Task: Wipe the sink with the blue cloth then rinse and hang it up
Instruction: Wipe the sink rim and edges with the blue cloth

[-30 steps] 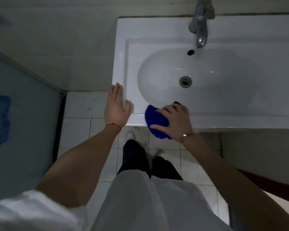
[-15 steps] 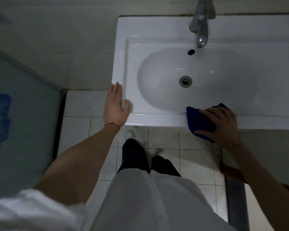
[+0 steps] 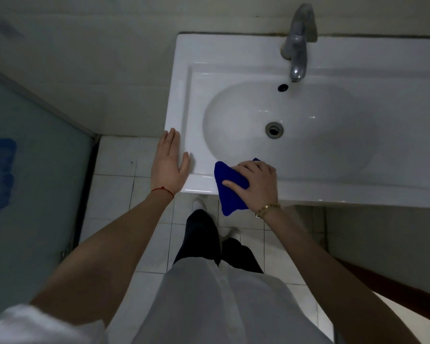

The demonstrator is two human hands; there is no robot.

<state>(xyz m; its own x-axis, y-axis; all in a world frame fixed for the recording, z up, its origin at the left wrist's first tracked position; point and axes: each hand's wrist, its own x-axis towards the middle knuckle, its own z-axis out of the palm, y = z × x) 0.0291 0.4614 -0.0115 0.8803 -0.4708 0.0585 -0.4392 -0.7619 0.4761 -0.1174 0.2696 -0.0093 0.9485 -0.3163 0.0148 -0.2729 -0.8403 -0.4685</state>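
The right hand (image 3: 255, 183) covers much of the blue cloth (image 3: 230, 188). The sink (image 3: 333, 187) runs off the right edge. The tap (image 3: 299, 43) is blurred at its top.

— How's the light?
— Dim and cool. Small glints sit on the sink (image 3: 308, 184) basin and its near rim; the right half of the bowl lies in soft shadow.
— Sharpness?
— Centre is fair; the tap (image 3: 299, 43) looks smeared, and the wide lens bends the edges.
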